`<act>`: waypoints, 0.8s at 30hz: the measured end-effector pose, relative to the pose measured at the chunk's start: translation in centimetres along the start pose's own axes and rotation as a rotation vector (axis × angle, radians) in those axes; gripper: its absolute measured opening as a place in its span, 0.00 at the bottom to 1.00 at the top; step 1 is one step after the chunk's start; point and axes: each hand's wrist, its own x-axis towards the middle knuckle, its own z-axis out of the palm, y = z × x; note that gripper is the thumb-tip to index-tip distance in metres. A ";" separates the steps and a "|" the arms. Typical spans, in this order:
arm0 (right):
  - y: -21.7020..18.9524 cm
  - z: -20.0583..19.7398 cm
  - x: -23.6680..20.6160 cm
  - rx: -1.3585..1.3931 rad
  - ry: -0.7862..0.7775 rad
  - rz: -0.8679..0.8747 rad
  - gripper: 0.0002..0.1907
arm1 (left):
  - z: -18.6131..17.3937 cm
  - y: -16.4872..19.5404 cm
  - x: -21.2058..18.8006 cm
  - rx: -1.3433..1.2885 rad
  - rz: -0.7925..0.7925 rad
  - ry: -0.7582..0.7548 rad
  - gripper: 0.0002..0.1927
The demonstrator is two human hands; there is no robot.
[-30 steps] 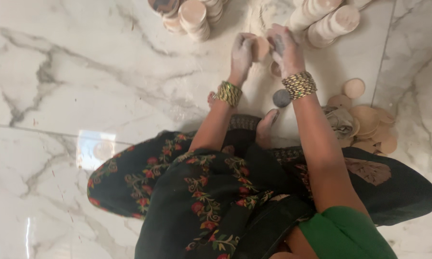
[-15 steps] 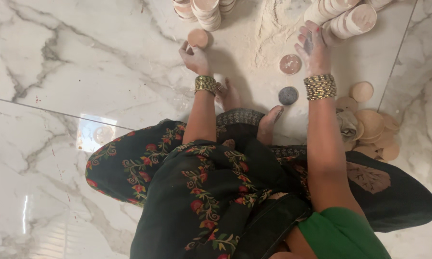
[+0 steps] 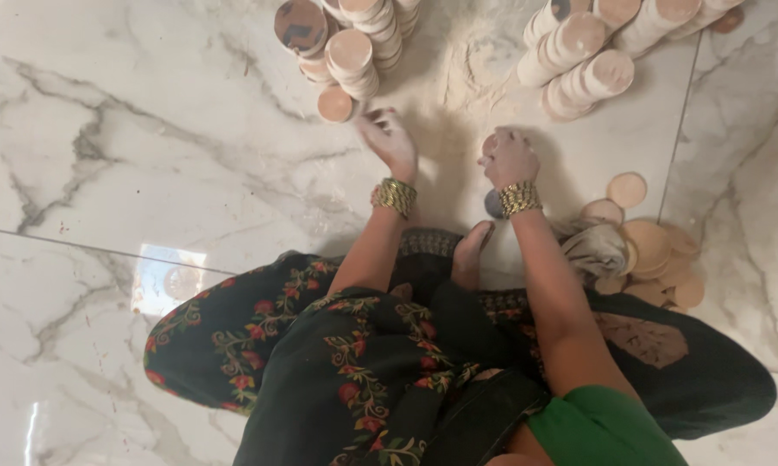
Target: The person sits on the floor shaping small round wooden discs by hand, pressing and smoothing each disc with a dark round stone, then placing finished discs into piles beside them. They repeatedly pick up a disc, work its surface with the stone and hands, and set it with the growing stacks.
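Person seated on a white marble floor [image 3: 121, 147], dark skirt [image 3: 354, 371] with red floral embroidery spread over the knees, one bare foot [image 3: 471, 250] pointing forward between the arms. Both forearms reach ahead, each wrist with a gold bangle. Left hand [image 3: 389, 138]: arm extended forward and slightly left, hand held low over the floor, fingers spread loosely apart and empty, tips aimed at a single tan disc [image 3: 335, 104] lying flat just beyond them, not touching it. That disc sits at the foot of the left stacks [image 3: 354, 43] of like discs, some leaning on their sides. Right hand [image 3: 510, 158]: wrist bent down, back of hand up, fingers curled together over a small pinkish disc [image 3: 490, 143] whose edge shows at the hand's left side; whether it is gripped or only pressed to the floor cannot be told. A dark round piece [image 3: 492, 204] shows just under the right wrist, mostly hidden. Pale powder [image 3: 484, 60] is scattered on the floor between the hands and the far stacks. Right stacks [image 3: 579, 60] lie tilted at the upper right. Flat brown discs [image 3: 656, 246] and a crumpled cloth [image 3: 596, 250] lie beside the right forearm.
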 end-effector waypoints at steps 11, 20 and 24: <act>-0.9 -2.5 2.1 0.750 0.407 -0.191 0.34 | 3.9 -0.4 -4.7 -0.410 -0.379 -0.735 0.20; 0.3 0.4 2.8 0.784 0.270 -0.139 0.30 | 4.6 -2.4 -4.2 -0.427 -0.322 -0.702 0.21; 0.6 -1.4 3.6 1.354 -0.194 -0.185 0.27 | 4.2 -1.8 -3.2 -0.330 -0.454 -0.753 0.25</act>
